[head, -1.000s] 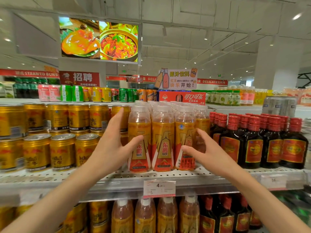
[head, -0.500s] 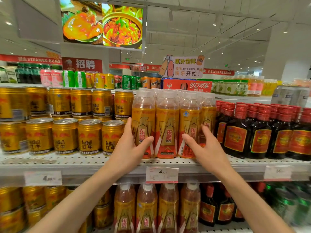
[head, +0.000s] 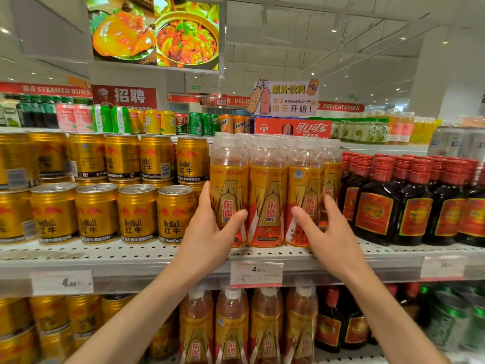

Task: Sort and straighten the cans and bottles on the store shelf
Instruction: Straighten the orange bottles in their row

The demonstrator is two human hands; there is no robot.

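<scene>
Your left hand [head: 210, 233] wraps the leftmost front bottle [head: 228, 190], thumb across its label, fingers behind. Your right hand [head: 324, 232] clamps the third bottle [head: 304, 195] the same way from the right side. The middle bottle [head: 267, 203] stands untouched between them. All three sit upright at the shelf [head: 131, 254] front edge, long axes vertical, cans [head: 136, 214] just left. Likely squeezing the row together next; both hands equally near.

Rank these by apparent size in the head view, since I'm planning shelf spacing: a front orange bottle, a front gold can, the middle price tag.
1. Orange bottle, tallest.
2. Gold can.
3. Price tag, though it hangs nearer the camera, so can versus tag is uncertain.
</scene>
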